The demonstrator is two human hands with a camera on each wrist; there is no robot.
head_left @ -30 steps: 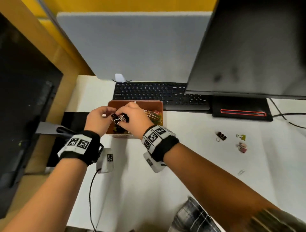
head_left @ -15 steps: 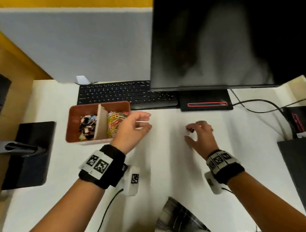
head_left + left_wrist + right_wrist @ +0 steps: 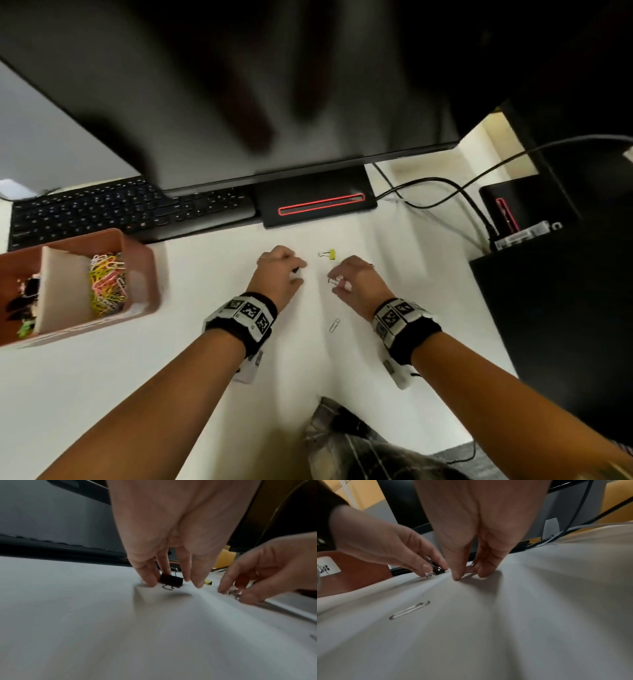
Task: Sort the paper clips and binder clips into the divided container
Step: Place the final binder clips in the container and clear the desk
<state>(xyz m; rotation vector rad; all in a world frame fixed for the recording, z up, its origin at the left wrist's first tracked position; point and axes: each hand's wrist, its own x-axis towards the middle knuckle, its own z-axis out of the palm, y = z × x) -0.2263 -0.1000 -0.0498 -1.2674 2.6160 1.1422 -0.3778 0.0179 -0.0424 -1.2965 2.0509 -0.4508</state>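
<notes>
My left hand [image 3: 297, 274] is down on the white desk, thumb and fingers pinching a black binder clip [image 3: 171, 581]. Just to its right, my right hand [image 3: 337, 282] pinches a pale pink binder clip [image 3: 339, 281] with silver handles; the right wrist view shows it between thumb and fingertips [image 3: 470, 569]. A yellow binder clip [image 3: 328, 254] lies loose just beyond both hands. A silver paper clip [image 3: 334, 324] lies between my wrists, also seen in the right wrist view [image 3: 409, 610]. The brown divided container [image 3: 137, 246] stands far left, with binder clips [image 3: 24, 305] in its left compartment and coloured paper clips [image 3: 106, 284] in its right.
A black keyboard [image 3: 130, 209] lies behind the container. The monitor [image 3: 239, 85] overhangs the desk, its base [image 3: 318, 202] just beyond my hands. Cables [image 3: 445, 192] run to a black box [image 3: 555, 308] at the right.
My left hand left the container and crossed right to the black binder clip. My right hand shifted from that clip to the pink one. The head view swung right.
</notes>
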